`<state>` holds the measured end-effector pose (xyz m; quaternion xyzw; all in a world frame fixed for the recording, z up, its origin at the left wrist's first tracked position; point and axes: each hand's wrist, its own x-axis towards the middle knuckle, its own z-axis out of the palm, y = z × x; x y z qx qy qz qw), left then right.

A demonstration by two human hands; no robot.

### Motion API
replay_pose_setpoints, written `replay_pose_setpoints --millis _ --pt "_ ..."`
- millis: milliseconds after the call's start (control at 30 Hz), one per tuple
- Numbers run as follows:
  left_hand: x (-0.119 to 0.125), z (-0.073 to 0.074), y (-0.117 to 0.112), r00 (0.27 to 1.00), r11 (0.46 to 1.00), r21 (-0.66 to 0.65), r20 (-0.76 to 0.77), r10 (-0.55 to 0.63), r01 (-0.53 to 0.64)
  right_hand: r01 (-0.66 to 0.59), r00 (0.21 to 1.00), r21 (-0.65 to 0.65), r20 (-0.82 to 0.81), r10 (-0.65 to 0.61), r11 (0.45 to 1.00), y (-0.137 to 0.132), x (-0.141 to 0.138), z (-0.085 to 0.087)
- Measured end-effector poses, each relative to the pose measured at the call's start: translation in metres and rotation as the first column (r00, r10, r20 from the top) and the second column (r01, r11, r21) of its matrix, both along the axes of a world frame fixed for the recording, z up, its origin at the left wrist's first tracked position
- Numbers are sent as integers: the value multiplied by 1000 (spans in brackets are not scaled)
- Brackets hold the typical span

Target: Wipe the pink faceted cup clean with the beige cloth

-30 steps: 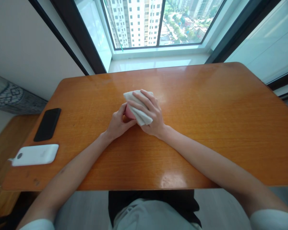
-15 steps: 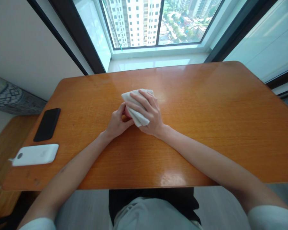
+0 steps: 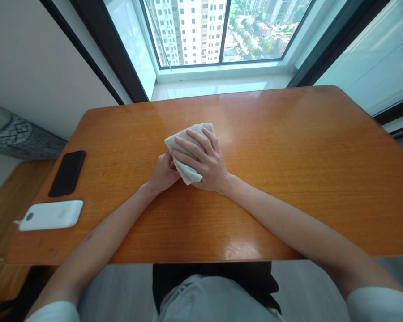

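Observation:
My right hand (image 3: 206,161) presses a folded white cloth (image 3: 188,174) with its fingers spread across the top. The cloth lies over something between my two hands, above the middle of the wooden table. My left hand (image 3: 164,171) is curled at the left edge of the cloth, thumb and fingers closed round a pink object. That object is now covered by the cloth and my fingers, so its kind cannot be made out.
On the left side of the wooden table (image 3: 289,179) lie a black phone (image 3: 67,173) and a white device (image 3: 52,215) with a cable at its left end. A window (image 3: 221,33) stands beyond the far edge, and a patterned cushion-like thing (image 3: 20,134) is at far left.
My right hand has slid the cloth slightly left and toward me, over the pink object, which showed beside it earlier. My left hand has barely moved.

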<state>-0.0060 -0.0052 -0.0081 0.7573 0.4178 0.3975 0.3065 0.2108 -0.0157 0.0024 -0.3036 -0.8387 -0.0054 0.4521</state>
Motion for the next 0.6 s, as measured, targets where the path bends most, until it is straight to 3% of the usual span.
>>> replay_pose_setpoints --millis 67,233,300,433,500,600 --pt "0 -1 0 1000 1000 10 -14 19 -19 -5 1000 6 -3 5 1000 1 0 0" --pt "7 6 -2 999 997 65 4 45 -45 81 942 -144 -312 -123 986 9 4 0" --pt "7 7 -2 999 998 51 18 32 -33 50 955 -117 -285 -82 992 9 5 0" --pt "3 3 -1 1000 1000 23 17 0 -1 -14 999 -28 -48 12 1000 4 3 0" --pt "3 3 -1 1000 999 42 8 16 -16 16 996 -88 -85 -24 996 5 3 -1" --pt "6 7 -2 999 998 54 3 44 -44 58 950 -194 -290 -114 979 10 5 -1"
